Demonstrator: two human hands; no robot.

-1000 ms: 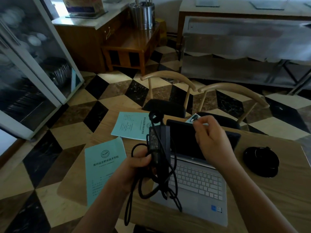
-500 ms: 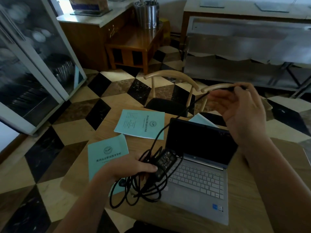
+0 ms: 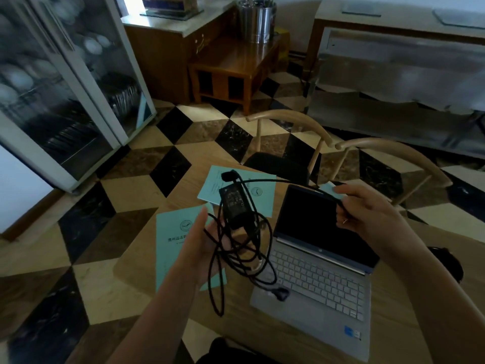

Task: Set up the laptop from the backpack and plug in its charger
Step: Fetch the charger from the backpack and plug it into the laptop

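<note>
Two hands on charger | we have raised the brick [image 3: 234,206] off the table again; left hand [image 3: 210,248] cradles it, fingers loosely around tangled loops | right hand [image 3: 367,214] pinches cord [image 3: 275,180], drawn lower | laptop [image 3: 322,261] open on table [image 3: 420,337], not yet plugged in.

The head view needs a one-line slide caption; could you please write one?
Left hand holds the charger brick and tangled cable while right hand pinches its lead above the open laptop.
</note>
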